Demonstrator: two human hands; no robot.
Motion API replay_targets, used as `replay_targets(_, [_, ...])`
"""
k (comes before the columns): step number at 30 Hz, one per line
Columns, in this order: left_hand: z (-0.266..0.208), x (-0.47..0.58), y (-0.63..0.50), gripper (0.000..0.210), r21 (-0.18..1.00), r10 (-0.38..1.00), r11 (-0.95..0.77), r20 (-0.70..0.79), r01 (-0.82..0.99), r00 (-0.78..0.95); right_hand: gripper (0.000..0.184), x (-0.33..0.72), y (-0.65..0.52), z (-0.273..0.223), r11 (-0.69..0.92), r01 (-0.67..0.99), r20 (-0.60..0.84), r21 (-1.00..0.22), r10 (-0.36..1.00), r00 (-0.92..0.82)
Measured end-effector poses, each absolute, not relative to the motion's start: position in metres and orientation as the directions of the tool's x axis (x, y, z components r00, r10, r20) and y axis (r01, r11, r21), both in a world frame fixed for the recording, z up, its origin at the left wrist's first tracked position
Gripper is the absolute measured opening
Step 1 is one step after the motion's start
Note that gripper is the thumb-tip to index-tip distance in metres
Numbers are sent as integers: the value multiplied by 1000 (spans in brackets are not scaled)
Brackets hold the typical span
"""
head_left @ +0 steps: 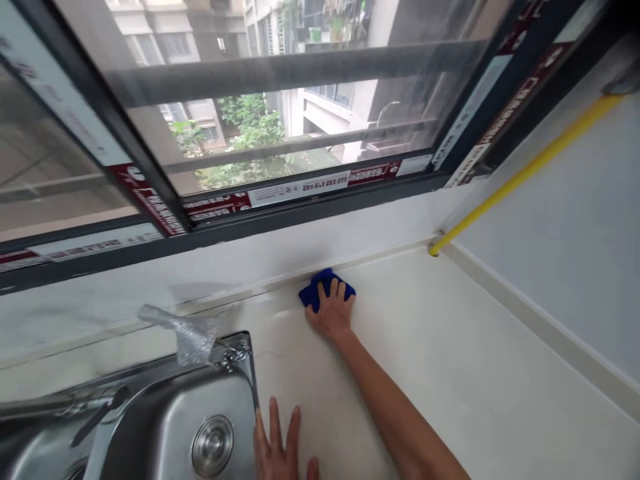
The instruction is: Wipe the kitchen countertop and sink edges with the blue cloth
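My right hand [332, 313] presses a crumpled blue cloth [309, 293] against the pale countertop [430, 373], close to the low ledge under the window. The fingers bend over the cloth, and part of it is hidden beneath them. My left hand [278, 450] rests at the bottom of the view with fingers spread and nothing in it. It lies at the right rim of the stainless steel sink [175, 407], partly cut off by the lower frame edge.
A clear plastic wrap [193, 337] sits at the sink's back corner. The faucet [65, 402] reaches in from the left. A yellow pipe [520, 180] meets the counter near the right wall. Behind stands a dark-framed window [310, 203] with stickers along it.
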State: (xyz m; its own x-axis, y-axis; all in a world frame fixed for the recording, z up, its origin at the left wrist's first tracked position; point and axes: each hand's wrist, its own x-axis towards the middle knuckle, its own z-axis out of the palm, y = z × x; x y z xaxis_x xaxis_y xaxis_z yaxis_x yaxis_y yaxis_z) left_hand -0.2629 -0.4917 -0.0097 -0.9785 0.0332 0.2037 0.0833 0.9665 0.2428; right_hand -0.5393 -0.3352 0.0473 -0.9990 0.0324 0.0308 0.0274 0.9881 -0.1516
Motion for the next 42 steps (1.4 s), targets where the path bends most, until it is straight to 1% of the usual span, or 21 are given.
replay_targets(2, [-8, -261, -492, 75, 268, 15, 961, 196, 69, -981, 76, -527, -370, 51, 981, -57, -5, -185, -59, -998])
replay_targets(3, [-7, -261, -492, 72, 283, 7, 957, 195, 63, -981, 77, -522, -386, 53, 975, -95, -21, -200, -101, -995])
replay_targets(6, [-7, -260, -493, 75, 325, -3, 944, 187, 59, -982, 77, -509, -420, 60, 953, -200, -59, -227, -218, -974])
replay_targets(9, [-7, -259, -494, 79, 355, 11, 932, 169, 72, -986, 76, -497, -440, 64, 923, -294, -65, -247, -319, -946])
replay_targets(12, [-7, -257, -494, 80, 378, 3, 924, 135, 54, -991, 75, -487, -449, 65, 894, -362, -66, -264, -392, -918])
replay_targets(16, [-6, -257, -495, 79, 395, -11, 918, 89, 25, -996, 76, -485, -447, 64, 847, -461, -101, -266, -500, -860])
replay_targets(20, [-4, -256, -494, 81, 423, -9, 906, 71, 22, -997, 77, -501, -450, 64, 819, -515, -115, -252, -554, -825])
replay_targets(23, [-2, -255, -494, 81, 428, -6, 903, 52, 17, -999, 73, -518, -463, 65, 788, -559, -121, -260, -601, -790])
replay_targets(26, [-1, -255, -494, 81, 428, -10, 904, 54, 14, -999, 69, -528, -481, 66, 729, -626, -108, -276, -671, -733])
replay_targets(28, [-3, -254, -495, 79, 421, -5, 907, 63, 22, -998, 69, -529, -493, 65, 685, -670, -91, -286, -715, -693])
replay_targets(32, [-8, -254, -494, 78, 407, -7, 913, 101, 35, -995, 70, -529, -508, 63, 632, -715, -60, -300, -760, -647])
replay_targets(36, [-12, -254, -493, 81, 415, -26, 910, 85, 12, -996, 68, -535, -496, 63, 604, -729, -29, -322, -776, -630])
replay_targets(39, [-8, -253, -494, 84, 430, -19, 903, 74, 15, -997, 66, -542, -468, 62, 633, -699, -21, -333, -746, -665])
replay_targets(42, [-2, -253, -495, 84, 430, -7, 902, 62, 20, -998, 62, -547, -432, 57, 695, -640, -23, -327, -683, -730])
